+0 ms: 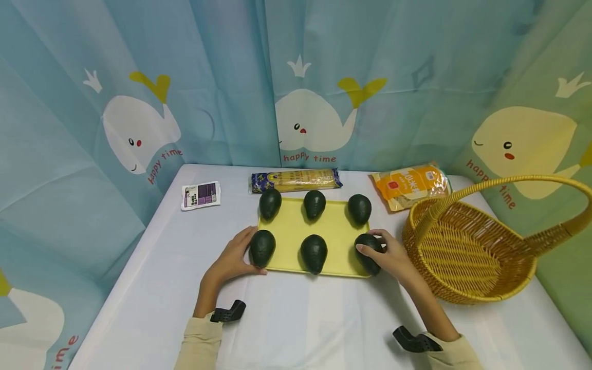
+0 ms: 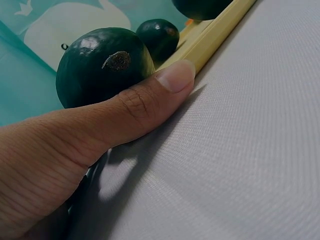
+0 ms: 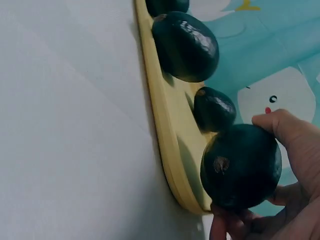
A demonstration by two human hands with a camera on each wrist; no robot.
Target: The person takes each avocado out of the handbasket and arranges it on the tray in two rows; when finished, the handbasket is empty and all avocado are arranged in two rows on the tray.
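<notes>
A yellow tray (image 1: pixel 289 231) carries two rows of dark green avocados. My left hand (image 1: pixel 233 259) cups the front left avocado (image 1: pixel 262 247) at the tray's left corner. Close up, its thumb (image 2: pixel 150 100) lies along the tray's front edge (image 2: pixel 215 35), against that avocado (image 2: pixel 100 65). My right hand (image 1: pixel 395 257) grips the front right avocado (image 1: pixel 368 245), fingers over its top. In the right wrist view this avocado (image 3: pixel 242 167) sits between fingers and thumb (image 3: pixel 295 145) at the tray's corner (image 3: pixel 187 195). The front middle avocado (image 1: pixel 314 253) lies untouched between the hands.
Three more avocados (image 1: pixel 314 204) line the tray's back row. A wicker basket (image 1: pixel 467 257) with a tall handle stands right of the tray. Behind lie a noodle pack (image 1: pixel 296 180), an orange packet (image 1: pixel 410 186) and a small purple sachet (image 1: pixel 201 196). Whale-print curtains enclose the table.
</notes>
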